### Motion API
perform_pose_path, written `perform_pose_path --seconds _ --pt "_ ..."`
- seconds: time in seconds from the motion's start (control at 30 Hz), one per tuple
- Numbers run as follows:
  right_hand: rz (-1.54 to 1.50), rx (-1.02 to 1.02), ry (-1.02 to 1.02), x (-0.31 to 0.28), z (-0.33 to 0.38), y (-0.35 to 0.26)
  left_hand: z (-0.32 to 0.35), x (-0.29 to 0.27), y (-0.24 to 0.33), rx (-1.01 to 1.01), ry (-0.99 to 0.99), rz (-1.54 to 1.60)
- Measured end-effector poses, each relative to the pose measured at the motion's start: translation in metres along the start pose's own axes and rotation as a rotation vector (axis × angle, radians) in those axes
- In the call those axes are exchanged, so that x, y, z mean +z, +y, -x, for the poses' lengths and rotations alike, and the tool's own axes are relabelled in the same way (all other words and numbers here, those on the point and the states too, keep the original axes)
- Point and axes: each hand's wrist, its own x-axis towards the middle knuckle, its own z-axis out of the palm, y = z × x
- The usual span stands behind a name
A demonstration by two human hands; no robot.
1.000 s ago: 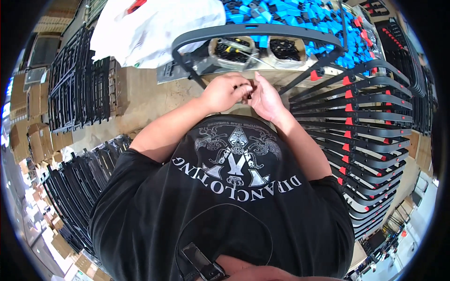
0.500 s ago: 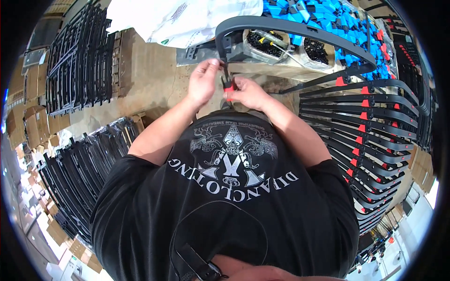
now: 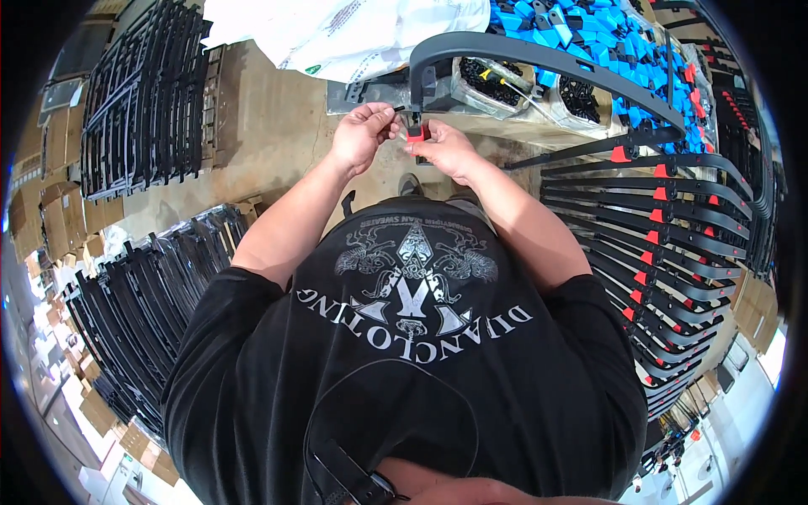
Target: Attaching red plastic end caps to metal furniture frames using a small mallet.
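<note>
A dark grey curved bar arches across the upper middle, one end coming down between my hands. At that end sits a small red plastic piece, with the fingers and thumb of my right hand closed around it. Just left of it, my left hand pinches a small dark pin-like part between thumb and fingertips. That part's exact kind is too small to make out. The left fingertips are close to the red piece; whether they touch it I cannot tell.
Two open bags of small black parts stand on the bench, with a yellow-handled screwdriver. Beyond are blue plastic pieces and a white sack. Curved bars with red pieces are racked at right; black frames stack at left.
The red piece and my right hand have moved up, closer to the bar's end. My left hand has shifted slightly away from the bar, and the view has moved a little.
</note>
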Motion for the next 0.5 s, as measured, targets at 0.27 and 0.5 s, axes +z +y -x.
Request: perform_pose_path --seconds 0.27,0.5 --pt "-0.018 0.091 0.059 0.004 0.004 -0.005 0.009 -0.005 -0.004 -0.057 -0.019 0.065" --pt "-0.099 -0.021 0.084 0.001 -0.003 0.002 -0.010 -0.003 -0.002 -0.146 -0.132 0.176"
